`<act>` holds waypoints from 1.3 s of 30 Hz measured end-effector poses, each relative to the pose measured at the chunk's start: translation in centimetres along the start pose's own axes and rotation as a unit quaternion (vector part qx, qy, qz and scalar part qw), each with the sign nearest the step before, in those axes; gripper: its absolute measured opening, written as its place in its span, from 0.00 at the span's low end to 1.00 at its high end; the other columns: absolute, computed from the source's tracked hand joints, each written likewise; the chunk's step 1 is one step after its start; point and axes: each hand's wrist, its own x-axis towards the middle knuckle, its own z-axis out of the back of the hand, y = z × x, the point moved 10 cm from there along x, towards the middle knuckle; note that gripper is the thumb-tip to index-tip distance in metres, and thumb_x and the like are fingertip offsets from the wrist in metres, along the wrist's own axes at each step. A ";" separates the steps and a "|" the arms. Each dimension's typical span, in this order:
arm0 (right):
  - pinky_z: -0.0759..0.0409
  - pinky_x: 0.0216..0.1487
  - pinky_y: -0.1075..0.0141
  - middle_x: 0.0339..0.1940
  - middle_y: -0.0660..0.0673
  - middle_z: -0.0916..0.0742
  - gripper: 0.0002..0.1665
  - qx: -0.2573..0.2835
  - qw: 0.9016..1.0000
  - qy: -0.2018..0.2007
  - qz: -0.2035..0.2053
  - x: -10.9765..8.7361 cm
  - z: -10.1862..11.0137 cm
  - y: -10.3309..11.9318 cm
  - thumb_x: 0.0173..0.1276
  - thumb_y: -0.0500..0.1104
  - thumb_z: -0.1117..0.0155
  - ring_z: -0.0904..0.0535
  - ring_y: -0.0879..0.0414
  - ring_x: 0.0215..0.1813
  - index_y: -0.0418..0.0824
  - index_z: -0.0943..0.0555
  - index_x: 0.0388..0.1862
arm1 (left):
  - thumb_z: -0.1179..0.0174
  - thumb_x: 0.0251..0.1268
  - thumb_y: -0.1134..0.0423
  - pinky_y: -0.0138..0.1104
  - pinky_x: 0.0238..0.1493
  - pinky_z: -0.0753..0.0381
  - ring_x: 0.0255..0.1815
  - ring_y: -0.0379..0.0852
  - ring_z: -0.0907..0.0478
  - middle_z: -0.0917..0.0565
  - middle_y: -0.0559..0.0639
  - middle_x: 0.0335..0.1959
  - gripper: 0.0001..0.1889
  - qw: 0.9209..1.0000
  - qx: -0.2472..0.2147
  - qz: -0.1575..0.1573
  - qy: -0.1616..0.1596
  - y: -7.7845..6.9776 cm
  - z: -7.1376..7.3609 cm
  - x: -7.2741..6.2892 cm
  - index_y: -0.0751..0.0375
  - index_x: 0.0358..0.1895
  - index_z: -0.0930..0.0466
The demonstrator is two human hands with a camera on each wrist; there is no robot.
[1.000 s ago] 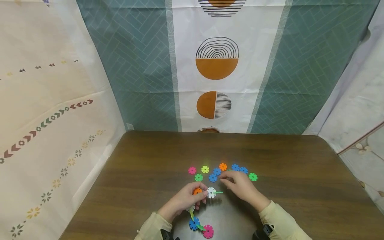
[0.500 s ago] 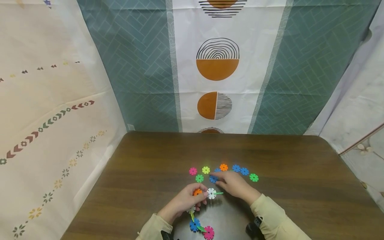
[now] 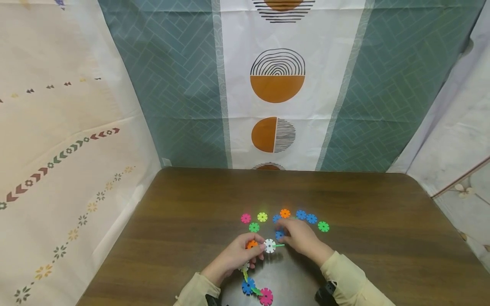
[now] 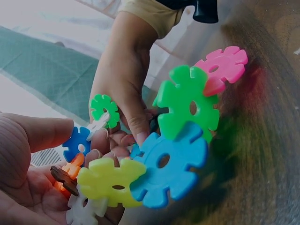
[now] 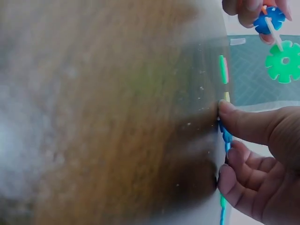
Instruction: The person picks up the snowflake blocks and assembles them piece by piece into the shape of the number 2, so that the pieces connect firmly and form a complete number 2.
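My left hand [image 3: 239, 251] holds a curved chain of slotted plastic snowflake discs, with its fingers and thumb around the middle. In the head view the chain shows an orange disc [image 3: 251, 244], a white disc [image 3: 269, 246], a green disc on edge [image 3: 280, 245] and a pink end disc [image 3: 266, 296]. The left wrist view shows its yellow disc [image 4: 110, 182] and large blue disc [image 4: 171, 164] up close. Just beyond the chain's green end, my right hand [image 3: 302, 238] pinches a loose blue snowflake disc [image 3: 280, 234] between thumb and fingers, low over the table. The fingers partly cover it.
Several loose discs lie beyond the hands on the brown table [image 3: 183, 212]: pink [image 3: 246, 218], yellow [image 3: 262, 217], green [image 3: 254, 227], orange [image 3: 285, 213], more blue [image 3: 311, 219] and another green [image 3: 323, 226]. Patterned cloths [image 3: 183, 106] hang behind and beside the table.
My right hand first reached left over the blue discs, then drew one back to the right and nearer to me. The left hand and the chain have stayed in place.
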 end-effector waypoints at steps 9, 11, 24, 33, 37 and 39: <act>0.24 0.23 0.69 0.24 0.54 0.22 0.11 0.131 0.990 0.002 -0.059 -2.0 0.6 -2.2 0.60 0.40 0.26 0.26 0.61 0.22 0.47 0.23 0.31 | 0.42 0.71 0.62 0.32 0.22 0.22 0.20 0.41 0.29 0.19 0.52 0.26 0.11 1.000 -0.015 -0.011 -0.008 0.0 0.0 -0.1 0.67 0.48 0.23; 0.22 0.22 0.68 0.25 0.52 0.19 0.05 0.181 0.982 0.013 -0.059 -2.5 0.6 -2.3 0.66 0.39 0.32 0.24 0.60 0.20 0.45 0.21 0.33 | 0.43 0.72 0.62 0.32 0.22 0.22 0.19 0.41 0.29 0.18 0.53 0.27 0.11 1.000 -0.020 -0.013 -0.011 0.0 0.0 0.0 0.67 0.48 0.23; 0.16 0.27 0.59 0.26 0.38 0.14 0.13 0.389 0.917 0.040 -0.077 -4.9 1.2 -1.9 0.74 0.41 0.42 0.20 0.52 0.21 0.32 0.25 0.48 | 0.44 0.73 0.59 0.31 0.22 0.22 0.20 0.42 0.30 0.15 0.58 0.35 0.11 0.999 -0.028 -0.001 -0.023 0.1 0.3 0.1 0.63 0.49 0.20; 0.17 0.26 0.59 0.25 0.37 0.14 0.12 0.396 0.914 0.023 -0.084 -5.4 1.7 -1.7 0.74 0.40 0.42 0.22 0.54 0.21 0.31 0.23 0.48 | 0.46 0.74 0.59 0.30 0.21 0.22 0.20 0.42 0.30 0.16 0.57 0.35 0.11 0.999 -0.035 0.008 -0.015 0.4 0.1 0.2 0.63 0.49 0.21; 0.17 0.26 0.59 0.25 0.38 0.15 0.14 0.386 0.919 0.027 -0.077 -5.4 1.9 -1.2 0.74 0.41 0.42 0.21 0.54 0.22 0.31 0.22 0.49 | 0.46 0.74 0.59 0.30 0.21 0.22 0.20 0.42 0.30 0.16 0.57 0.35 0.12 0.999 -0.036 0.009 -0.015 0.3 0.0 0.2 0.63 0.49 0.20; 0.17 0.26 0.59 0.25 0.40 0.15 0.15 0.381 0.921 0.028 -0.076 -5.4 1.9 -1.1 0.74 0.42 0.42 0.20 0.54 0.22 0.31 0.22 0.49 | 0.45 0.74 0.59 0.30 0.20 0.22 0.20 0.42 0.30 0.16 0.57 0.35 0.12 0.999 -0.036 0.006 -0.015 0.3 0.0 0.1 0.63 0.49 0.20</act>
